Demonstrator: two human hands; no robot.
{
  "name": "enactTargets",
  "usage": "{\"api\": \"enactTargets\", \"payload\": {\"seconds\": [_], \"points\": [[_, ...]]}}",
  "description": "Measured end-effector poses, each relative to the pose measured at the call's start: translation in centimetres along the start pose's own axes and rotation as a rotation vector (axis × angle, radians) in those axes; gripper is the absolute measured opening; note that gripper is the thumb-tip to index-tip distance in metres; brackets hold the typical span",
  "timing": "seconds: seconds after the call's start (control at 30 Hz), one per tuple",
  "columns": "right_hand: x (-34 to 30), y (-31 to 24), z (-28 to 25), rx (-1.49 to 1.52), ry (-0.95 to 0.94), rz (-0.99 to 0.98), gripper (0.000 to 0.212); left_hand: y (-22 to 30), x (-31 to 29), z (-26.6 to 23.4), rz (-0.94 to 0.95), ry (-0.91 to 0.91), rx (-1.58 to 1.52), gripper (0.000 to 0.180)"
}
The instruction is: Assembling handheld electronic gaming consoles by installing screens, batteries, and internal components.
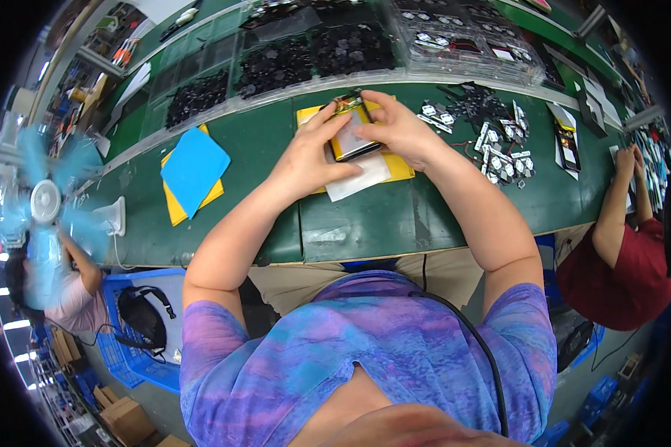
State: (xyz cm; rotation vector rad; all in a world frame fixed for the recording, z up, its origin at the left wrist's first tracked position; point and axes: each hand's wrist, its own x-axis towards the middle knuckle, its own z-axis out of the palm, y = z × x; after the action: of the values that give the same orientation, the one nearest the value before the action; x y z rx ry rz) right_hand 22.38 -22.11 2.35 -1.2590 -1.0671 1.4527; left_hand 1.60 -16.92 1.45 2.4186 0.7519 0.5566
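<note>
Between my two hands is a small black-framed device (348, 140) with a pale, silvery panel and a bit of circuitry at its top end. My left hand (311, 153) grips its left side, the thumb by the lower edge. My right hand (399, 128) closes on its upper right, fingertips at the top corner and thumb over the panel. Beneath lie a white sheet (359, 181) and a yellow cloth (403, 171) on the green bench (268, 231). How the device's underside is held stays hidden.
To the right are piles of white-and-black small parts (504, 153) and black pieces (476, 104). A blue cloth (194, 170) lies left near a spinning fan (46, 201). Clear trays (354, 46) of parts line the back. Co-workers sit at both sides; a blue crate (119, 365) stands left.
</note>
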Motion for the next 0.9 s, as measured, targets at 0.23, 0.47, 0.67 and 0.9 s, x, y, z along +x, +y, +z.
{"api": "enactTargets", "payload": {"seconds": [0.23,0.47,0.67,0.9], "points": [[0.1,-0.4,-1.3,-0.719,0.029,-0.065,0.055,0.6,0.1,-1.3,-0.059,-0.047,-0.034,0.067],[-0.8,-3.6,-9.9,-1.161,0.579,-0.327,0.024,2.2,0.5,-2.0,-0.082,-0.028,0.014,0.044],[0.5,-2.1,-15.0,-1.247,0.602,0.038,0.026,-0.6,1.4,-0.6,-0.3,0.271,-0.261,0.034],[1.5,-1.2,-15.7,-1.172,0.552,0.107,0.021,-1.0,1.5,0.6,-0.381,0.305,-0.448,0.041]]}}
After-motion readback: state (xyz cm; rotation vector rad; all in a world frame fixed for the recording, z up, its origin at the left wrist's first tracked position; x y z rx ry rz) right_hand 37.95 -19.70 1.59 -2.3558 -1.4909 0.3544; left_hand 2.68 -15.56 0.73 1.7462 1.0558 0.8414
